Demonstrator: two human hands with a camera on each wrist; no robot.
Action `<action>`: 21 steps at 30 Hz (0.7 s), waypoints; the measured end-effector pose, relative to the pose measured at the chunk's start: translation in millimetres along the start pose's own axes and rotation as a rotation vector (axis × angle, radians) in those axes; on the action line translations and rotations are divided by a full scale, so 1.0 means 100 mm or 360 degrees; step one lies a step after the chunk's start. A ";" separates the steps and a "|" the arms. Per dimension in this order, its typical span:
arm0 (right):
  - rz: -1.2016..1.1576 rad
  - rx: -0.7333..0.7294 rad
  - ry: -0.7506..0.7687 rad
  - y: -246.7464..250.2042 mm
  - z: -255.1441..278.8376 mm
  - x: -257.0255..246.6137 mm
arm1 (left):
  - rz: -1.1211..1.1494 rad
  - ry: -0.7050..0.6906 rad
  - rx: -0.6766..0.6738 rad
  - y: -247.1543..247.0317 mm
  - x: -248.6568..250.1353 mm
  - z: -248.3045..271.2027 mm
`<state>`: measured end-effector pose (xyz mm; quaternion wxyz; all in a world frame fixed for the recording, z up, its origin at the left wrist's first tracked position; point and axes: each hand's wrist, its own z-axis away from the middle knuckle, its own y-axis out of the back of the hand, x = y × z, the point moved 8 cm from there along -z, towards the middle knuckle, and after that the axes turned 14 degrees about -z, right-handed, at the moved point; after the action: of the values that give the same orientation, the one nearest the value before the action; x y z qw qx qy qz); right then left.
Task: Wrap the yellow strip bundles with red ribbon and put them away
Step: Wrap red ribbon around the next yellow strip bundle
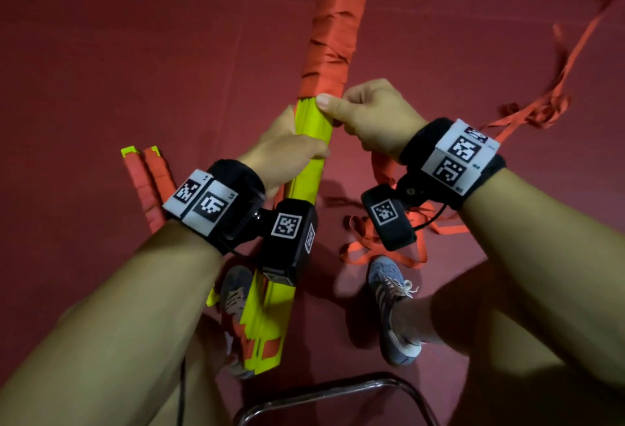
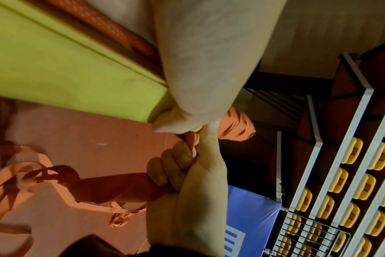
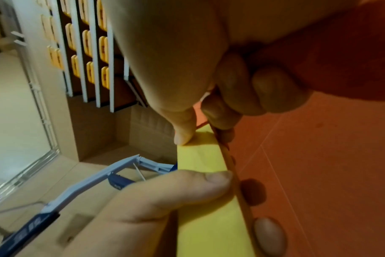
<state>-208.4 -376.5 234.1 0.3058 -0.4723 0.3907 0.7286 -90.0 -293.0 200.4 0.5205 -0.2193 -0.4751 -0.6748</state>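
The long yellow bundle (image 1: 306,168) slants up across the middle of the head view. Its low end is down by the left shoe (image 1: 233,293) and its top runs out of the picture. From the top to about the middle it is wound in red ribbon (image 1: 333,36), the turns overlapping and creased. Below that the flat yellow strips lie bare, their layered edges showing, with a red patch near the low end.

The left hand (image 1: 287,146) grips the bare yellow part just under the last turn, fingers curled round it. The right hand (image 1: 375,118) is just beside it, with the thumb tip pressed on the edge of the wrapping and the other fingers curled tight on the ribbon. From under that fist the ribbon trails to loose loops on the red floor (image 1: 101,53), at the right and near the right shoe (image 1: 394,307).

Two wrapped bundles (image 1: 148,185) lie side by side on the floor at the left, with yellow tips showing. The left wrist covers their near ends.

The wrist cameras hide part of the held bundle's lower half, and whether its low end touches the floor cannot be told. Both wrist views are soft and show only a short stretch of yellow between the hands. A metal chair frame (image 1: 338,388) is cut off by the bottom edge.
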 end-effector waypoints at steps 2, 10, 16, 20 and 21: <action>0.0111 0.0029 -0.0001 0.02 -0.01 0.01 | -0.0017 -0.0004 -0.0028 -0.02 0.01 0.01; 0.0233 0.0065 -0.0266 -0.19 -0.05 0.11 | -0.0320 0.0093 0.0125 0.06 -0.05 -0.05; 0.0201 0.0158 -0.0346 -0.16 -0.08 0.16 | -0.0404 -0.0003 0.0144 0.01 -0.03 -0.02; -0.0108 0.0128 -0.0256 -0.10 -0.12 0.03 | -0.0082 -0.0039 0.0189 0.09 0.15 0.05; -0.0200 0.0100 -0.0223 -0.09 -0.11 -0.03 | 0.0058 -0.0070 0.0145 0.08 0.18 0.04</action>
<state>-195.5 -382.1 231.2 0.3921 -0.4340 0.3606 0.7266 -90.1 -298.6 219.6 0.5315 -0.2187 -0.5126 -0.6379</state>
